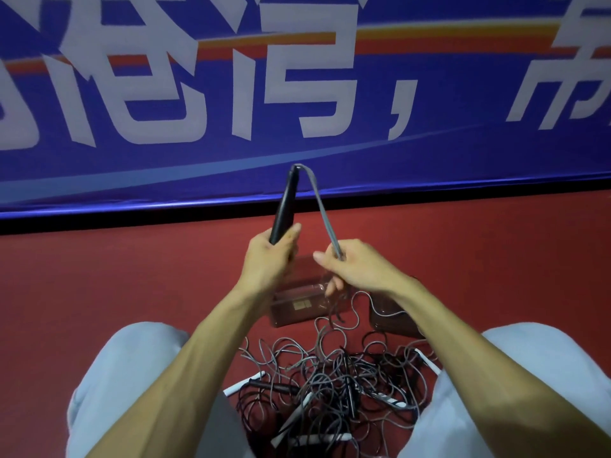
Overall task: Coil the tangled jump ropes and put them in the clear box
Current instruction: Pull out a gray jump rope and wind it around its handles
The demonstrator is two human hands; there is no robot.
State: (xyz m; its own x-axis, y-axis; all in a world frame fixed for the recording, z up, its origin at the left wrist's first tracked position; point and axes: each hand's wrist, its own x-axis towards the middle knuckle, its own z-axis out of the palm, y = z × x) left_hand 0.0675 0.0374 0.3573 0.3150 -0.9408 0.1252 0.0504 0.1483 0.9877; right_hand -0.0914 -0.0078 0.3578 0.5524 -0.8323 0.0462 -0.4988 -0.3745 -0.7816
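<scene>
Fingers of the left hand curl round a black handle; the right hand pinches its grey rope.
Clear box sits on the red floor beneath both hands, tangled jump ropes heaped nearer.

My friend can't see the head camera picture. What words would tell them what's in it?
A person's left hand grips a black jump-rope handle while the right hand holds its grey rope. Below, a clear box and a tangled pile of ropes lie on a red floor.
</scene>
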